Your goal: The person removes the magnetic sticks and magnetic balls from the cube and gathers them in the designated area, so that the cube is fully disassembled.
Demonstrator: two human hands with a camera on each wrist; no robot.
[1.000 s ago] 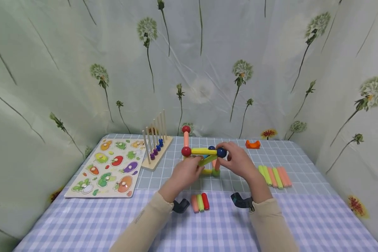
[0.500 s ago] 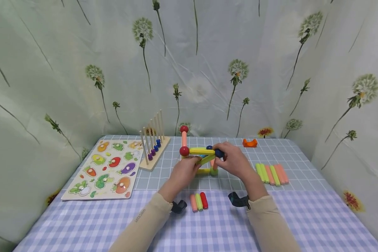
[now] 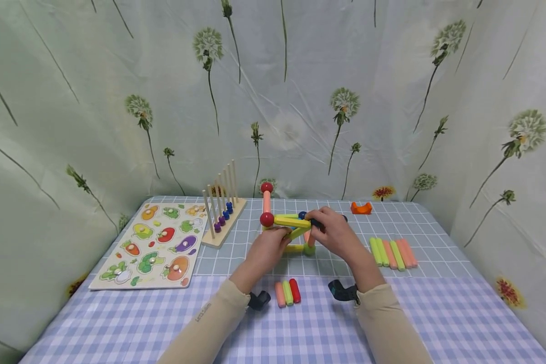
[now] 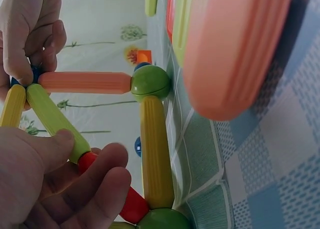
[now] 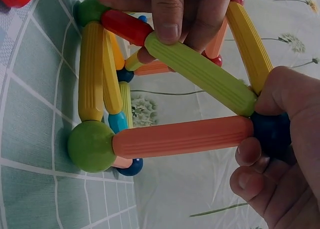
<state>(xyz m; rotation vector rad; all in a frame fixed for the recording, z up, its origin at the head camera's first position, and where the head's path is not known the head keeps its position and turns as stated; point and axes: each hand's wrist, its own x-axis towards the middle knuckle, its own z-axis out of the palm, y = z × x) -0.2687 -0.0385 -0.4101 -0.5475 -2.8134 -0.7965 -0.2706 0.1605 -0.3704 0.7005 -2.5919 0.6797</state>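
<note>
The frame of coloured ridged rods and glossy balls point(image 3: 292, 222) looks partly built, standing on the worktop point(image 3: 439, 243). The left hand point(image 3: 267, 248) has its grip on a slanting lime-green rod point(image 5: 202, 75), the right hand point(image 3: 338, 233) on a dark-blue ball point(image 5: 270, 132). Loose rods point(image 3: 389, 254) lie unused beside and before it.

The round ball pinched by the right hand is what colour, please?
The round ball is dark blue; it shows best in the right wrist view.

Solid colour on the round dark-blue ball point(image 5: 272, 131), round green ball point(image 5: 91, 146), ridged lime-green rod point(image 5: 202, 75), red rod point(image 5: 126, 27), ridged salmon-pink rod point(image 5: 182, 137) and ridged yellow rod point(image 5: 91, 71). Lilac-and-white checks across the front cloth point(image 3: 164, 328); white grid lines over the grey cloth point(image 3: 223, 260); green dandelions on the pale fabric backdrop point(image 3: 164, 65).
</note>
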